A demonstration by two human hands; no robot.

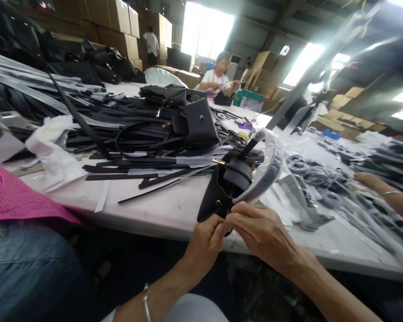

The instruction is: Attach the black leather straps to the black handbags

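A small black handbag (210,201) with gold-coloured fittings lies at the table's near edge, its mouth open. Its handle (271,163), wrapped in clear plastic, arches up on the right. My left hand (206,237) is closed, with thumb and fingers pinched at the bag's near side. Right beside it, fingertips almost meeting, my right hand (258,226) is closed on the same spot, below the handle's near end. The exact part between the fingertips is hidden.
Black straps (144,170) lie heaped to the left, with another black handbag (201,123) on them. Rolled straps (314,174) and a grey tape dispenser (302,201) are to the right. A co-worker's hand (371,179) reaches in from the right; another person (218,80) works across the table.
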